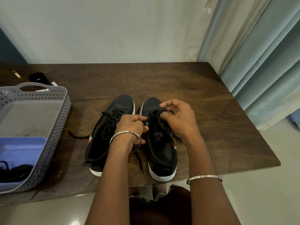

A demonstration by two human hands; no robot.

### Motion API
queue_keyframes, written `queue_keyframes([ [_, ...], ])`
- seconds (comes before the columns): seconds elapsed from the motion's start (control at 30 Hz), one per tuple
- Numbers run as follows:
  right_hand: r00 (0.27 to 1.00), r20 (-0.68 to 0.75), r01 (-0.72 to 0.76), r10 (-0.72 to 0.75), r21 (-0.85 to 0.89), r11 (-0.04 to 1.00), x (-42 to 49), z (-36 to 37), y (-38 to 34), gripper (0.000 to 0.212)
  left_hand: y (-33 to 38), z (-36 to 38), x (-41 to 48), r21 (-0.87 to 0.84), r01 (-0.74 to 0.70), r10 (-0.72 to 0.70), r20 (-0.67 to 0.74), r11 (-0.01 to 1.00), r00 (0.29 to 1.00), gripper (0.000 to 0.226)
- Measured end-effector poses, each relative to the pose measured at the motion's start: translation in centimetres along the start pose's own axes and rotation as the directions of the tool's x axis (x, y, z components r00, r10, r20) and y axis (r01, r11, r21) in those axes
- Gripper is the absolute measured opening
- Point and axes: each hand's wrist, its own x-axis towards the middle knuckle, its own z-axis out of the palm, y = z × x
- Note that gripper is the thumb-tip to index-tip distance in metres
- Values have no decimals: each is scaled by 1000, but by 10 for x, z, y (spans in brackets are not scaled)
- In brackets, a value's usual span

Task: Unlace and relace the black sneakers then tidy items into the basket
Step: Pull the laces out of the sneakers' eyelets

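Your hands meet on one sneaker [162, 143].
Your left hand [131, 125] grips its eyelet flap [146, 123]; your right hand [178, 117] pinches the lace [154, 113], tip hidden in your grip; basket [65, 111] cut off at left.

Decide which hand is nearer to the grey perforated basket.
Left. The left hand holds the eyelet flap of the right-side sneaker, with the other sneaker between it and the grey basket; the right hand pinches the lace farther right.

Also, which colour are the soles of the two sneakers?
White. The soles show best in the head view, at the heel ends of the black sneakers.
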Motion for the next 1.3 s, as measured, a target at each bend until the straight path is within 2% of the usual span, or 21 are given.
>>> queue_keyframes([
  [0.07,989,115,115,-92,-212,970,-2,4,-1,21,0,0,1,8,0,0,2,1000,1000,31],
  [0.13,981,153,167,-116,-380,910,-4,9,0,16,-1,-1,1,8,-2,2,-3,1000,1000,31],
  [0.23,988,98,151,-121,-402,903,-5,14,-4,6,0,-1,0,6,-8,8,-5,1000,1000,31],
  [0.3,995,27,95,-92,-294,951,-4,14,-5,7,1,-1,-1,4,-9,9,-1,1000,1000,30],
  [0.33,998,-33,44,-51,-175,984,-3,13,-6,9,1,-2,-2,1,-9,9,2,1000,1000,31],
  [0.37,995,-97,-27,24,-25,999,-3,11,-7,10,2,-2,-3,-3,-7,7,4,1000,1000,31],
  [0.43,957,-174,-190,233,230,954,-3,5,-4,10,2,-2,-4,-8,-6,6,5,1000,1000,31],
  [0.47,934,-180,-258,310,265,929,-3,3,-1,12,2,-2,-4,-10,-8,8,4,1000,1000,32],
  [0.53,914,-162,-343,372,181,922,-2,-1,6,10,2,-1,-5,-15,-10,10,1,1000,1000,32],
  [0.6,941,-125,-302,313,99,948,-1,-3,7,12,2,-1,-4,-14,-11,11,0,1000,1000,32],
  [0.7,996,-41,-82,81,-22,996,-1,-1,2,31,2,-1,-3,-6,-9,9,3,1000,1000,31],
  [0.8,993,88,99,-77,-290,952,-4,8,-2,22,1,-1,-2,4,-10,10,2,1000,1000,31],
  [0.9,993,93,105,-73,-411,906,-6,15,-3,8,0,-1,-2,8,-14,14,-2,1000,1000,31],
  [0.97,996,49,85,-72,-389,917,-6,16,-4,6,0,-1,-2,4,-17,17,-3,1000,1000,31],
  [1.0,998,18,60,-57,-321,945,-5,15,-4,8,0,-1,-2,-1,-16,16,0,1000,1000,31],
  [1.07,996,-58,-70,70,-14,997,-4,9,-4,5,1,-2,-3,-15,-12,13,7,1000,1000,32],
  [1.13,954,-118,-234,276,280,931,-4,2,-2,5,1,-1,-4,-25,-13,14,4,1000,1000,32],
  [1.2,904,-159,-335,397,315,888,-1,-2,7,10,1,-1,-5,-23,-19,19,-3,1000,1000,32],
  [1.3,918,-101,-364,384,176,915,-1,-6,13,9,2,-1,-7,-34,-21,21,-1,999,1000,33],
])
